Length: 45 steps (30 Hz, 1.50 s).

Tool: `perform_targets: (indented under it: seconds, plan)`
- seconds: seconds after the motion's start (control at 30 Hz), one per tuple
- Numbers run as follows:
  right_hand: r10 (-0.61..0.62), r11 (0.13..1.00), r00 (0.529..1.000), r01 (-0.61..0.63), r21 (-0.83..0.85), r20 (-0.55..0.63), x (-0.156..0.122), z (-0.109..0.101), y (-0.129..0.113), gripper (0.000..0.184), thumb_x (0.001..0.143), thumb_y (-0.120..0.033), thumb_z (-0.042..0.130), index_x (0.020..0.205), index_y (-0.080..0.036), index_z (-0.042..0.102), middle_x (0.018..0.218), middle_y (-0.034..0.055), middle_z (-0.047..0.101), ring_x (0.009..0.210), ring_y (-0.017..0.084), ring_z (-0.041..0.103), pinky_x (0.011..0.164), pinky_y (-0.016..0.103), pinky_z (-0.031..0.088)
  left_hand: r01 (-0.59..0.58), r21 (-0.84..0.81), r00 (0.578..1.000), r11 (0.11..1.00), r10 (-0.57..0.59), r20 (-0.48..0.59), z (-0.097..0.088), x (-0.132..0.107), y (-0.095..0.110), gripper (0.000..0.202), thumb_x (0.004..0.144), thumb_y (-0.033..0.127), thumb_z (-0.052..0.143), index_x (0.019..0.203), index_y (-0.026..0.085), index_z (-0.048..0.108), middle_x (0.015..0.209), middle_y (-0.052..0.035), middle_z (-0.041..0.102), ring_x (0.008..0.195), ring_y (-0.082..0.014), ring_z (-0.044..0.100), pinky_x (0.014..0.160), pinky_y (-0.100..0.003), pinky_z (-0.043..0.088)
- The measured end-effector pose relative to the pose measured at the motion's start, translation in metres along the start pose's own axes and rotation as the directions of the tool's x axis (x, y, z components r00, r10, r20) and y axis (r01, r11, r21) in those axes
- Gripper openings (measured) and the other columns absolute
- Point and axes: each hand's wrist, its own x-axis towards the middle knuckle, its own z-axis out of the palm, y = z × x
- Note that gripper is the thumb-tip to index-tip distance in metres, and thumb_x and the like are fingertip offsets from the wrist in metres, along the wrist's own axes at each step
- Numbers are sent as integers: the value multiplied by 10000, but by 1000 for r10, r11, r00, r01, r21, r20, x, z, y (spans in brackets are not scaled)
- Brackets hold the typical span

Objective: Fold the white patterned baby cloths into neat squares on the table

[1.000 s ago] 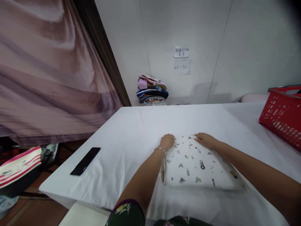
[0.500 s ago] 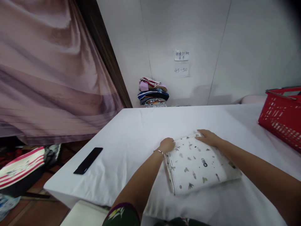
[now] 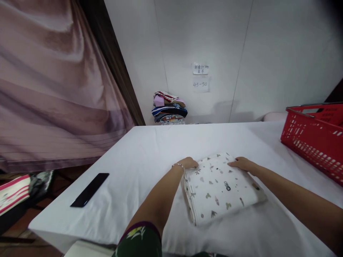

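A white cloth [image 3: 222,189] printed with small leaves and figures lies folded into a thick, many-layered rectangle on the table, slightly turned. My left hand [image 3: 189,163], with a bracelet at the wrist, closes on its far left corner; some of the fingertips are hidden at the cloth. At the far right edge my right hand [image 3: 242,164] grips the cloth, finger and thumb ends resting on its printed top. Both forearms reach in from the near side.
A white-covered table [image 3: 150,153] carries a black phone [image 3: 90,190] at left and a red plastic basket [image 3: 313,139] at right. Beyond the far edge rises a stack of folded fabrics [image 3: 170,109] by the wall. A pink curtain [image 3: 53,89] hangs at left.
My right hand has shifted from the cloth's far corner onto its right edge. My left hand stays at the far left corner. The whole view has shifted slightly.
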Motion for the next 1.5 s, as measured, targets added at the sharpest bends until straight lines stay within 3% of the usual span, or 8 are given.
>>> perform_targets:
  seconds: [0.23, 0.6, 0.9, 1.07, 1.17, 1.27, 1.37, 1.5]
  plan:
    - [-93, 843, 934, -111, 526, 346, -4, -7, -7, 606, 575, -350, 759, 1106, -151, 545, 1134, 148, 620, 964, 275, 622, 781, 341, 545, 49, -39, 998, 998, -48, 34, -5, -11, 0, 193, 632, 362, 534, 714, 191, 498, 776, -39, 575, 728, -191, 515, 595, -281, 391]
    - [14, 867, 958, -155, 474, 287, -6, -9, -47, 570, 626, -465, 731, 1056, -133, 556, 1079, 161, 642, 926, 265, 633, 727, 323, 555, 31, -78, 999, 996, -29, 26, -11, -31, -5, 289, 635, 340, 532, 877, 181, 542, 963, -68, 608, 839, -207, 532, 633, -275, 418]
    - [-415, 864, 887, 313, 395, 205, -44, -33, -72, 517, 603, -370, 669, 1074, -175, 587, 979, 92, 680, 877, 238, 638, 744, 305, 525, -30, -59, 997, 998, 34, 62, -22, -39, -1, 250, 604, 270, 546, 837, 195, 597, 1008, -41, 625, 919, -223, 544, 742, -297, 440]
    - [-483, 836, 853, 382, 394, 198, -66, -48, -76, 556, 583, -295, 692, 1111, -215, 537, 961, 44, 666, 858, 214, 626, 753, 308, 513, -96, -71, 989, 993, 103, 106, -32, -56, 0, 144, 631, 283, 570, 710, 167, 602, 844, -26, 648, 799, -194, 568, 666, -259, 446]
    - [-494, 825, 853, 398, 401, 171, -63, -63, -83, 573, 568, -247, 682, 1118, -210, 529, 913, 37, 665, 843, 209, 618, 761, 312, 503, -135, -57, 989, 989, 138, 53, -53, -68, 7, 181, 637, 288, 577, 753, 154, 610, 858, -29, 647, 777, -188, 564, 647, -256, 440]
    - [-531, 786, 848, 494, 373, -4, -59, -89, -99, 619, 529, -233, 691, 1128, -201, 537, 941, 39, 656, 884, 216, 601, 808, 324, 486, -161, 2, 982, 987, 161, -104, -92, -85, 22, 250, 635, 279, 580, 846, 146, 605, 928, -39, 624, 848, -207, 544, 706, -274, 420]
    - [-614, 699, 753, 658, 280, -238, -64, -115, -115, 678, 555, -275, 698, 1204, -227, 507, 1036, 39, 627, 930, 223, 579, 852, 358, 466, -155, 151, 915, 976, 199, -351, -125, -110, 42, 247, 681, 287, 545, 884, 155, 595, 908, -42, 603, 876, -218, 529, 753, -295, 396]
    - [-685, 663, 577, 747, -53, -445, -76, -108, -102, 597, 703, -331, 591, 1279, -304, 438, 1216, 51, 549, 1073, 265, 519, 957, 398, 399, -72, 462, 625, 884, 402, -670, -109, -133, 53, 210, 732, 224, 518, 925, 156, 562, 981, -79, 566, 964, -240, 483, 853, -352, 345]
